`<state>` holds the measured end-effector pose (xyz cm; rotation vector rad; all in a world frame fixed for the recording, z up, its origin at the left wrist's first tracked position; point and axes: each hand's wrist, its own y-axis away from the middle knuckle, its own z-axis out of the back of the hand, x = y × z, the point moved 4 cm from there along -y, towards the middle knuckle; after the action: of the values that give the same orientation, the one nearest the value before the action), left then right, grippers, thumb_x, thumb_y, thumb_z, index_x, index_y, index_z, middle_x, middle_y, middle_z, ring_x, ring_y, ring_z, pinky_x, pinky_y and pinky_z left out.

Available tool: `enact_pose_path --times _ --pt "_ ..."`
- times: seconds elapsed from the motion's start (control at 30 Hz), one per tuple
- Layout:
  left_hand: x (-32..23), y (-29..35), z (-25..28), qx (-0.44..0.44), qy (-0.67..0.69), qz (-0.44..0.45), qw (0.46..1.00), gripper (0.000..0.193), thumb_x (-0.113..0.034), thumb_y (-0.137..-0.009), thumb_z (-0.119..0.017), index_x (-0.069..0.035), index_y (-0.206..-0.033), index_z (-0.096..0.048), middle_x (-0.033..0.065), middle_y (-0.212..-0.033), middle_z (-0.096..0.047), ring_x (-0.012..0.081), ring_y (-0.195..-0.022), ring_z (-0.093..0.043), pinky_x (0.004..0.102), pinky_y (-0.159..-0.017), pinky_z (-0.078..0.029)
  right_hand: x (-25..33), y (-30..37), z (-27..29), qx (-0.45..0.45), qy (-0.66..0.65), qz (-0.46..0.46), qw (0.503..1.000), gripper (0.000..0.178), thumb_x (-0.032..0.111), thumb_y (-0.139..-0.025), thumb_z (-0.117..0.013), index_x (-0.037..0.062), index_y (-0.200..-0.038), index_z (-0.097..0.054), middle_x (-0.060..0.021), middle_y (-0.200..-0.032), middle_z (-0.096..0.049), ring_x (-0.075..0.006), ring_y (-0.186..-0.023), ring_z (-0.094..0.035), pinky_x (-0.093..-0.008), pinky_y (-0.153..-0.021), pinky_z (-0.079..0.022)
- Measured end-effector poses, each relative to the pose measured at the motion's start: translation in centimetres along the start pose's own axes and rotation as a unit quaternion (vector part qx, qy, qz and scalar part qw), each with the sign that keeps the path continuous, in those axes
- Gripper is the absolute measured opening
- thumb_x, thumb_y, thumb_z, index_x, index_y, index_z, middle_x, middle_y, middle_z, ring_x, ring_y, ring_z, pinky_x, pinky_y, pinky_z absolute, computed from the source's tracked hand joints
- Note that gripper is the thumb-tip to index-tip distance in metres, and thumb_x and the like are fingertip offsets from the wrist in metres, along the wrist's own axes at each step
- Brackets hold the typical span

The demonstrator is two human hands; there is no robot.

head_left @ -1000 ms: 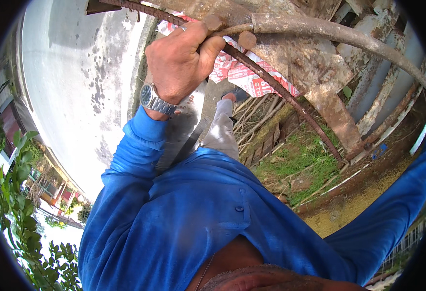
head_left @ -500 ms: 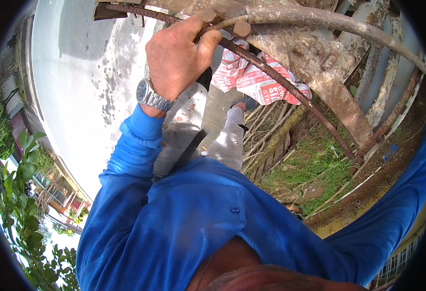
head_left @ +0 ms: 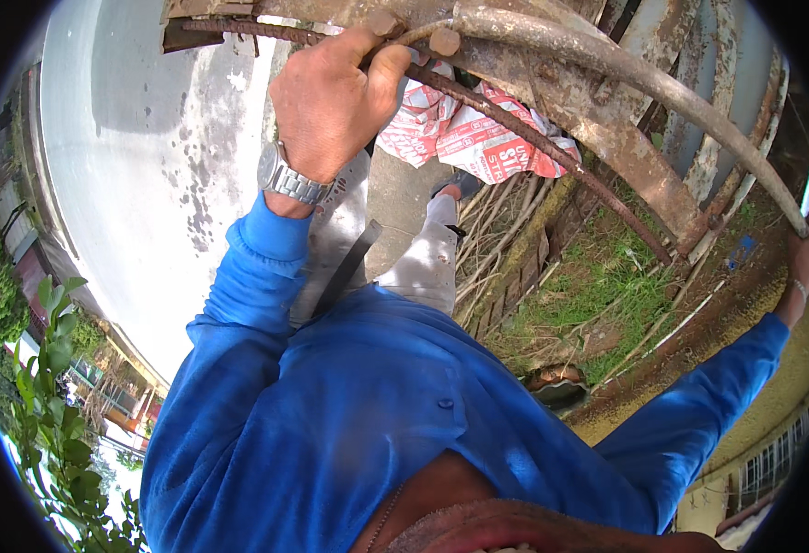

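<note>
Left hand point(head_left: 331, 106) – fingers closed around a rusty ribbed rod point(head_left: 517, 127), thumb pressed along it; the rod slants from upper left, beneath the fist, down to the right over the grass point(head_left: 598, 318). Two round metal stubs point(head_left: 444, 41) sit just beside the knuckles. Right hand point(head_left: 800, 253) at far right edge, by the lower end of a curved pipe point(head_left: 627, 72) – fingers partly hidden, cannot tell whether clamped. Red-and-white bag point(head_left: 492, 147) below the rod

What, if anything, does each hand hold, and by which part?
Left hand: closed over the rusty bar beside the pegs; grip partly hidden. Right hand: at the end of the pipe; grip unclear.
</note>
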<state>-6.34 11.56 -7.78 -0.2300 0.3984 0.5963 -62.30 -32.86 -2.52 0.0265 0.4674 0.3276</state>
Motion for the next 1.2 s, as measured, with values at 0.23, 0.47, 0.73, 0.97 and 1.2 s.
enact_pose_path --times 0.23,0.47,0.73,0.97,1.2 --pt "-0.1 -0.1 0.0 0.033 0.015 0.011 0.999 0.021 -0.035 -0.085 -0.070 -0.017 -0.093 -0.078 0.0121 -0.072 -0.070 0.0320 -0.064 -0.069 0.0421 -0.055 -0.054 2.0 5.9 3.0 0.020 0.002 0.018 1.000 0.041 0.028 -0.080 -0.073 0.0118 -0.117 -0.071 -0.0200 -0.109 -0.071 -0.0390 -0.104 -0.067 -0.0474 -0.086 -0.053" --pt "-0.3 -0.2 0.6 0.058 0.024 0.020 0.998 0.025 -0.038 -0.086 -0.067 -0.015 -0.091 -0.077 0.0147 -0.072 -0.070 0.0334 -0.065 -0.069 0.0438 -0.056 -0.054 0.9 5.3 3.5 0.097 -0.069 0.118 0.986 0.026 0.030 -0.081 -0.073 0.0127 -0.100 -0.068 -0.0166 -0.097 -0.070 -0.0415 -0.098 -0.065 -0.0454 -0.082 -0.052" --pt "-0.1 -0.9 0.5 0.088 0.001 0.032 0.996 0.032 -0.039 -0.086 -0.064 -0.011 -0.095 -0.077 0.0213 -0.081 -0.071 0.0422 -0.078 -0.069 0.0500 -0.071 -0.056 -0.5 4.9 0.2 -0.018 -0.033 -0.014 0.999 0.040 0.015 -0.078 -0.064 0.0095 -0.118 -0.069 -0.0230 -0.111 -0.070 -0.0416 -0.109 -0.064 -0.0486 -0.097 -0.051" --pt "-0.5 -1.7 0.4 0.086 -0.009 -0.010 0.996 0.039 -0.042 -0.087 -0.061 -0.007 -0.095 -0.077 0.0247 -0.091 -0.071 0.0449 -0.090 -0.069 0.0514 -0.081 -0.054 -0.5 12.0 0.1 -0.009 -0.047 -0.135 0.990 0.040 0.014 -0.083 -0.064 0.0114 -0.122 -0.068 -0.0213 -0.117 -0.069 -0.0400 -0.115 -0.063 -0.0470 -0.100 -0.050" --pt "0.8 -2.0 -0.5 0.129 0.053 -0.033 0.990 0.043 -0.041 -0.085 -0.059 -0.002 -0.094 -0.075 0.0278 -0.095 -0.070 0.0468 -0.094 -0.067 0.0517 -0.084 -0.053 2.9 28.7 2.4 -0.013 -0.047 -0.202 0.978 0.041 0.020 -0.080 -0.061 0.0103 -0.119 -0.070 -0.0234 -0.114 -0.069 -0.0418 -0.109 -0.064 -0.0489 -0.098 -0.050"
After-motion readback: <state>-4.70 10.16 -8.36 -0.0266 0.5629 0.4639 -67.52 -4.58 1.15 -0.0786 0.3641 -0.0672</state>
